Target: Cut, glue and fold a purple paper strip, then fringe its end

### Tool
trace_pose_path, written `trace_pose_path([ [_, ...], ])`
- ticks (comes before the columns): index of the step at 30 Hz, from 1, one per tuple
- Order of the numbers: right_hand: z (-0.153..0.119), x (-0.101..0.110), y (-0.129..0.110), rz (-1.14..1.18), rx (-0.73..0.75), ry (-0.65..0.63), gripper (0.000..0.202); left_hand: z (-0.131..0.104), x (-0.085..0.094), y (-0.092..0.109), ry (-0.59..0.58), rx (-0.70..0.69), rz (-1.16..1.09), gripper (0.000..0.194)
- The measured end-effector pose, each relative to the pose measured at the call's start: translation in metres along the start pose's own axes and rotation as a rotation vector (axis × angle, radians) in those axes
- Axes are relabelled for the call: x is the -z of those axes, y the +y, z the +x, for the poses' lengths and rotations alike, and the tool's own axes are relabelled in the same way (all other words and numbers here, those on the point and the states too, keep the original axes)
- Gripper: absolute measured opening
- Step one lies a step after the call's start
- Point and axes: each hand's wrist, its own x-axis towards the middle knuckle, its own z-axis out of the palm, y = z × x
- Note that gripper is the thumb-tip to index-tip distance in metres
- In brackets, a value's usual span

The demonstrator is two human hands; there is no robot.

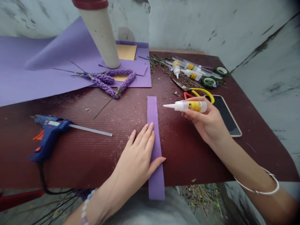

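Note:
A long purple paper strip (152, 109) lies lengthwise on the dark red table, its near end hanging past the front edge. My left hand (140, 150) rests flat on the strip with fingers stretched out, the thumb reaching across to its right side. In my right hand (208, 120) is a small white glue bottle (195, 106) with a yellow label, gripped between thumb and fingers. The bottle is held level above the table, its narrow tip pointing left, a little right of the strip and apart from it. A thin pale line shows along the strip's upper right edge.
A blue glue gun (50, 134) with a glue stick lies at left. Purple flower stems (100, 81) and a tall white tumbler (103, 37) are on purple sheets (58, 72). Scissors (199, 92), a phone (227, 115), green tape rolls (209, 82) and more glue bottles (192, 74) lie right.

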Motion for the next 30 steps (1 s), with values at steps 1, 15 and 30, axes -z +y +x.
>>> trace_pose_path([
  [1, 0.000, -0.001, 0.001, -0.012, -0.004, -0.019, 0.038, 0.001, -0.001, 0.000, -0.003, 0.001, -0.017, 0.067],
  [15, 0.001, -0.012, 0.011, 0.020, -0.133, -0.047, 0.037, 0.001, -0.010, -0.001, 0.010, 0.007, -0.062, 0.071],
  [30, 0.002, -0.015, 0.018, -0.089, -0.015, -0.087, 0.047, 0.003, -0.008, -0.002, -0.030, 0.037, -0.117, 0.069],
])
